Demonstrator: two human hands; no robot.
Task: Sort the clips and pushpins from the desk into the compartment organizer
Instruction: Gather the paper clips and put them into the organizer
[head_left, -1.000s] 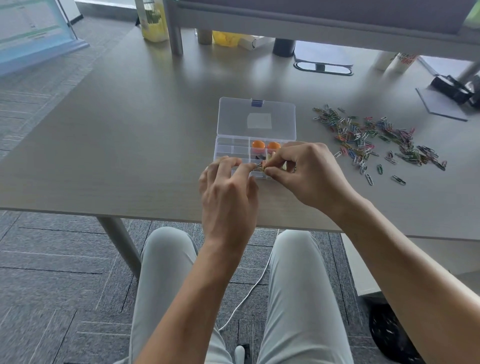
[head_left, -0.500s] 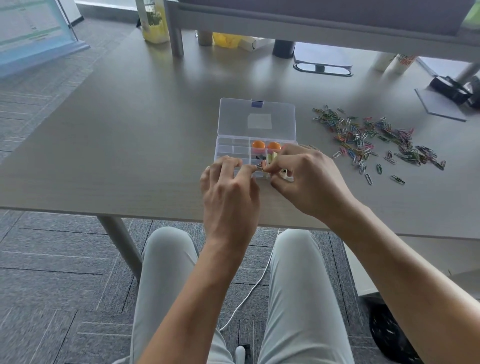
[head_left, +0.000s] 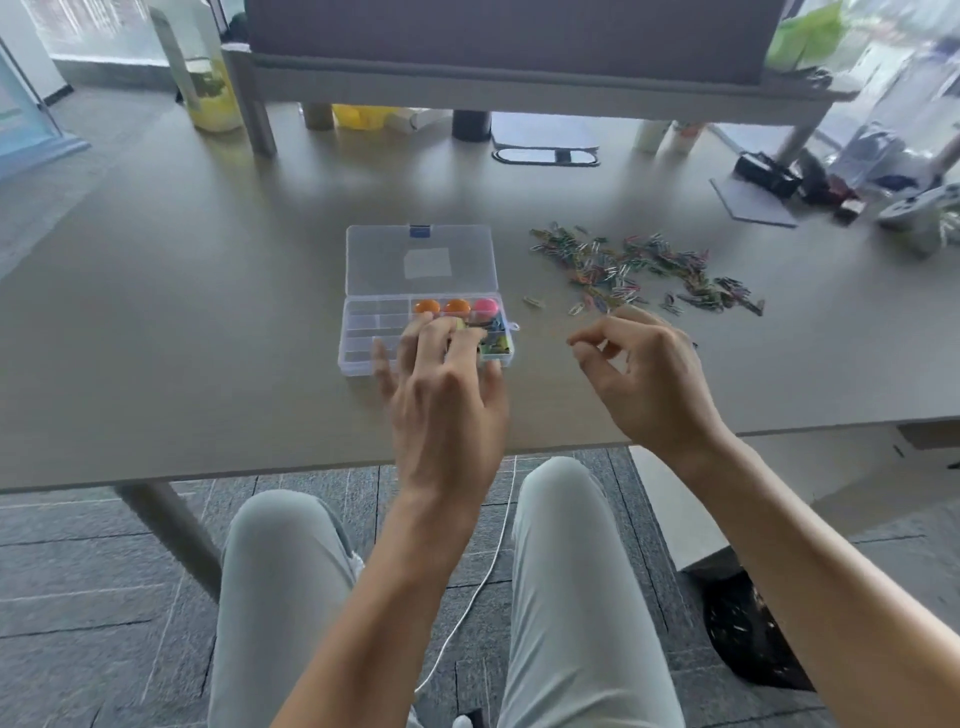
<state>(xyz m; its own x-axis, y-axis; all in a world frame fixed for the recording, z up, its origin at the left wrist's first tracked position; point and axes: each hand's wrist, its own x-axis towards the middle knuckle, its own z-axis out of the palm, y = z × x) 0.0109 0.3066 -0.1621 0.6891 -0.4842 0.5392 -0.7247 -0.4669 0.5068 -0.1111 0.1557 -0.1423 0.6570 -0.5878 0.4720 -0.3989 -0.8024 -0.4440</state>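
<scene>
fingers (head_left: 415, 338) over organizer (head_left: 358, 358), pushpins (head_left: 456, 306) inside

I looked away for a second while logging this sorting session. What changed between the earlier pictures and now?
The hands parted: the right hand swung out toward the paper clip pile, its fingers loosely curled. The left hand spread its fingers over the organizer. Organizer, lid and pile stayed put.

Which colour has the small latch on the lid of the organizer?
Blue; the latch shows in the head view.
</scene>
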